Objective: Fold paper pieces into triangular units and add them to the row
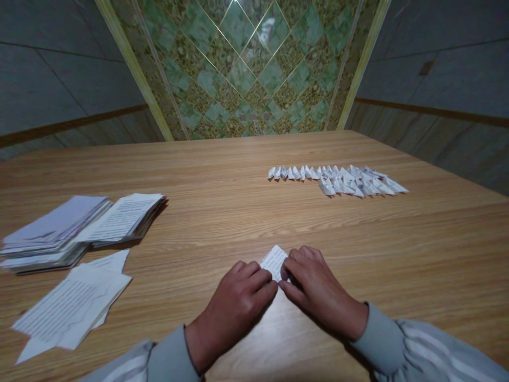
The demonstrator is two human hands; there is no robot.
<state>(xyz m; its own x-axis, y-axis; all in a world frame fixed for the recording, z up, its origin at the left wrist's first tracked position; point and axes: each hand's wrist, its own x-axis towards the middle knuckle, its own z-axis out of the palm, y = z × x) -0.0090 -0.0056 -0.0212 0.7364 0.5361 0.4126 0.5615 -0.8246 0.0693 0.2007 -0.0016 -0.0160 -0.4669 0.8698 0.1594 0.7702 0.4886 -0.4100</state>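
Note:
A small folded piece of printed paper (274, 261) is held between my two hands near the front middle of the table. My left hand (240, 294) is closed on its left side, the fingers curled and pressed together. On its right side my right hand (314, 284) pinches the paper between thumb and fingers. The fingertips of both hands nearly meet at the paper's near edge, and they hide its lower part. Only the upper corner, with lines of print, shows between them.
Rows of small folded paper boats (345, 180) stand at the back right of the wooden table (222, 212). Stacked papers (59, 220) and an open pile of printed pages (127, 215) lie at the left. Several loose printed sheets (71, 302) overlap in front of them.

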